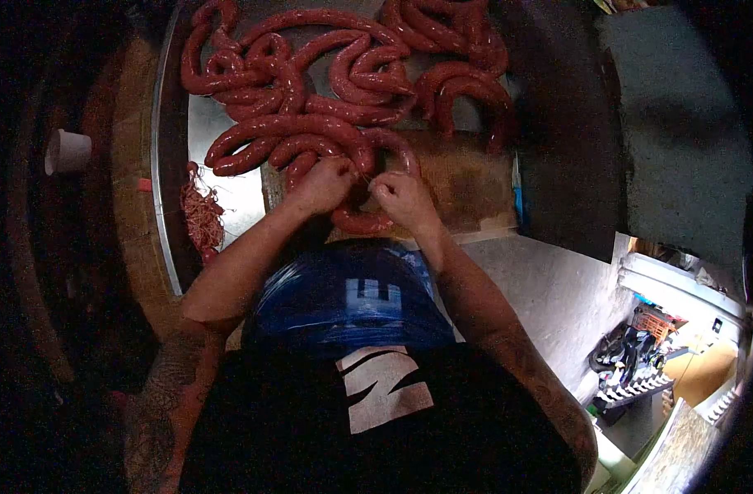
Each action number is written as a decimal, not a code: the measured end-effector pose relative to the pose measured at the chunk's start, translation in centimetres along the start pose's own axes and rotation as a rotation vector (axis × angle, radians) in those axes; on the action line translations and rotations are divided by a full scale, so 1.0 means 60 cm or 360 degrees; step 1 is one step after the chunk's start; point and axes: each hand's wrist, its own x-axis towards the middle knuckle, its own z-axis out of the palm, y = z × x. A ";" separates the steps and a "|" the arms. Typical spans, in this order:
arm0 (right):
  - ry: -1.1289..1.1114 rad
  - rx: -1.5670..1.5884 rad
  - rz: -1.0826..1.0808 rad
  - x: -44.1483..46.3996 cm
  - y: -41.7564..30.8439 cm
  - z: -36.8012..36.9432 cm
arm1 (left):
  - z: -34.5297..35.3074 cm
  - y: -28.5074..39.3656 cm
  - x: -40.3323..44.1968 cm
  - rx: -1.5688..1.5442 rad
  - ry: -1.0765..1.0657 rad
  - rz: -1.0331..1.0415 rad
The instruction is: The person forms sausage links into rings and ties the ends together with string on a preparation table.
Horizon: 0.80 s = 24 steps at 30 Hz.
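Long coils of raw red sausage (pixel 290 125) lie over the table in front of me. My left hand (pixel 325 183) is closed in a pinch beside a sausage loop, and my right hand (pixel 404 199) pinches a short way to its right. Between the fingertips runs a thin pale string (pixel 362 175), held by both hands close to the sausage. A loop of sausage (pixel 362 221) curves below and behind the hands, and part of it is hidden by them. Left of my left forearm lies a tangled bundle of reddish string (pixel 202 216).
A wooden board (pixel 469 185) lies under the sausage near the table's front. The metal table edge (pixel 164 156) runs along the left. A white cup (pixel 68 151) stands beyond it. Blue plastic (pixel 352 300) covers my waist at the front edge. Clutter (pixel 640 346) fills the lower right.
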 end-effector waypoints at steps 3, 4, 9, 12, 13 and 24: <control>-0.0115 0.0196 0.0236 -0.001 0.038 0.020 | 0.004 0.000 0.013 0.0173 0.0018 0.0056; -0.0160 0.0285 0.0216 0.012 0.060 0.036 | 0.008 -0.002 0.017 0.0049 -0.0009 0.0098; -0.0379 0.1982 0.0693 0.052 0.060 0.060 | -0.021 0.027 0.015 -0.1021 -0.0296 -0.0294; 0.0169 0.2299 0.0852 0.056 0.062 0.092 | -0.025 0.024 0.003 -0.0871 -0.0393 -0.0100; 0.0253 0.2174 0.0805 0.064 0.083 0.108 | -0.022 0.032 -0.003 -0.0865 -0.0401 -0.0097; 0.0103 0.2113 0.0192 0.025 -0.010 -0.016 | 0.015 0.012 0.000 -0.0227 0.0192 0.0286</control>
